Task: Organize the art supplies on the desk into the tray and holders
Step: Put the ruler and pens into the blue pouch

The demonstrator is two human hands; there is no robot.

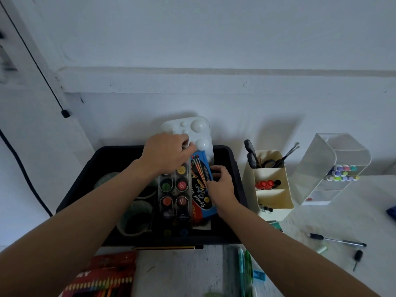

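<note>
Where the counter (175,273) meets the wall, black tray (77,189) sitting square, holding things side by side. Far left and near: red pack of coloured pencils (102,277) lying on the counter outside the tray. Inside the tray, left part: rolls of tape (135,219). Left hand (169,153) reaching over the tray's far edge, fingers curled down onto a white palette (199,129) propped against the wall. Below that hand: clear case of paint pots (174,196). Just right of it: blue pencil box (202,187), tilted, pinched along its right edge by the right hand (220,183). Right of the tray: cream holder (272,185) with scissors, then clear marker holder (334,166). Near right: pen (338,240) loose on the counter.
</note>
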